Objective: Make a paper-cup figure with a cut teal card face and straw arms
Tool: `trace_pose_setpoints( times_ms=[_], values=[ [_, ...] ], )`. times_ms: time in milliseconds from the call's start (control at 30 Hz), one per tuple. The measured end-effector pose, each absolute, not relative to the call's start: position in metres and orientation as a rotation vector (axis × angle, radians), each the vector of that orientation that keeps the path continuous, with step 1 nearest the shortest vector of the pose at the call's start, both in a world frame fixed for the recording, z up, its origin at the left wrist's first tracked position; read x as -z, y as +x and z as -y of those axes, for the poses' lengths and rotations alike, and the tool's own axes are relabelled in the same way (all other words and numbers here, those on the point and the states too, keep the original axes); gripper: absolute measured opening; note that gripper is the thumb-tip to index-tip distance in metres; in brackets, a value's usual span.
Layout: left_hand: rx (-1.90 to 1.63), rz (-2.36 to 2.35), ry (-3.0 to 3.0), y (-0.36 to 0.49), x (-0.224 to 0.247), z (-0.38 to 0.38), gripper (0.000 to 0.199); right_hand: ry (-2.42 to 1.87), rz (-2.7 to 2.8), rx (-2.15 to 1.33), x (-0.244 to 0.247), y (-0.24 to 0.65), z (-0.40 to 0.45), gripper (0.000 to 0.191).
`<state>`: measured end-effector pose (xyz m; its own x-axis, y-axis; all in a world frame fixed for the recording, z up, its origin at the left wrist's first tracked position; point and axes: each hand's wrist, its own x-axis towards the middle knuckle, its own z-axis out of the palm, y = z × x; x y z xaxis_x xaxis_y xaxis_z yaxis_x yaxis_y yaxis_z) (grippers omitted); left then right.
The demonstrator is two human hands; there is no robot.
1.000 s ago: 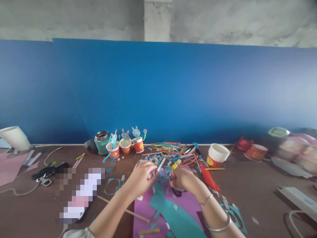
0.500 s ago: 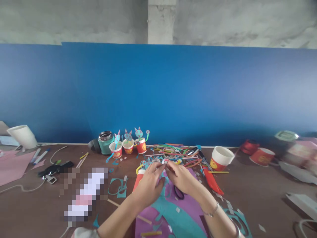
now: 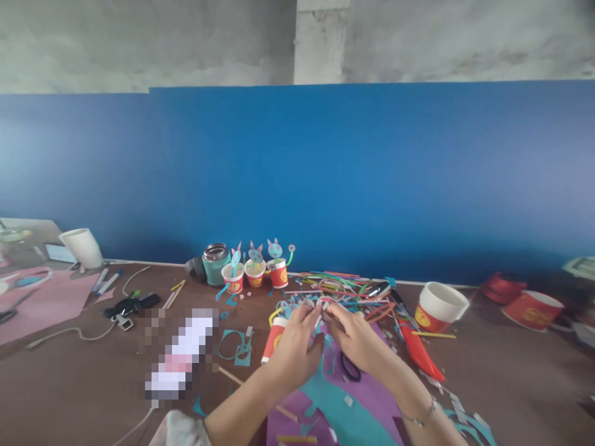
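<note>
My left hand [image 3: 297, 344] and my right hand [image 3: 356, 334] meet above the middle of the work area, fingertips pinched together around something small and pale, too covered to name. Beside my left hand a red paper cup [image 3: 274, 341] is partly hidden behind it, with a yellow bent strip at its top. Below my hands lie a purple sheet [image 3: 379, 390] and a teal sheet [image 3: 344, 412] with cut-outs. A dark scissor handle [image 3: 351, 368] shows under my right wrist. Behind my fingers is a pile of coloured pipe cleaners [image 3: 341, 284].
Three cups with teal cat figures [image 3: 255, 275] stand at the back beside a teal flask [image 3: 216, 265]. Right are a white-topped cup [image 3: 440, 305], a red pouch-like object [image 3: 421, 350] and another red cup [image 3: 532, 310]. Left are a blurred-out phone-like shape [image 3: 181, 356], keys [image 3: 124, 321] and pink paper [image 3: 60, 303].
The whole view has shifted, so the table things sit farther right in the picture. My hands stay together at the same place over the sheets, fingertips still pinched.
</note>
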<state>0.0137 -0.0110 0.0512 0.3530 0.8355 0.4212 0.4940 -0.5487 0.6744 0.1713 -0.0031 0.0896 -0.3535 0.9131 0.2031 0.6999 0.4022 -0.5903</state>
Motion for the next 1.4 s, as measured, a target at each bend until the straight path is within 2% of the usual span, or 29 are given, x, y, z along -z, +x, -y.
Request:
trace_pose_setpoints(
  times_ms=[300,467,767,900,967,1167,1400],
  values=[
    [-1.132,-1.145,2.176,0.016,-0.054,0.014,0.045,-1.406,2.179,-0.452,-0.087,0.174,0.002,0.02],
    [-1.254,-1.091,2.115,0.016,-0.053,0.011,0.036,-1.394,2.185,-0.463,-0.085,0.174,0.001,0.022],
    [-1.248,-1.206,1.889,0.015,-0.065,0.01,0.016,-1.389,2.205,-0.514,-0.086,0.173,0.002,0.019],
    [-1.318,-1.25,1.72,0.011,-0.064,0.007,0.03,-1.408,2.199,-0.508,-0.089,0.17,0.004,0.018],
    [-1.305,-1.253,1.793,0.009,-0.062,0.005,0.034,-1.389,2.199,-0.509,-0.089,0.169,0.005,0.02],
    [-1.251,-1.329,2.203,0.01,-0.059,0.006,0.022,-1.321,2.218,-0.486,-0.086,0.17,0.005,0.025],
    [-1.326,-1.417,2.338,0.009,-0.057,0.008,0.011,-1.25,2.241,-0.399,-0.083,0.166,0.006,0.022]
  ],
)
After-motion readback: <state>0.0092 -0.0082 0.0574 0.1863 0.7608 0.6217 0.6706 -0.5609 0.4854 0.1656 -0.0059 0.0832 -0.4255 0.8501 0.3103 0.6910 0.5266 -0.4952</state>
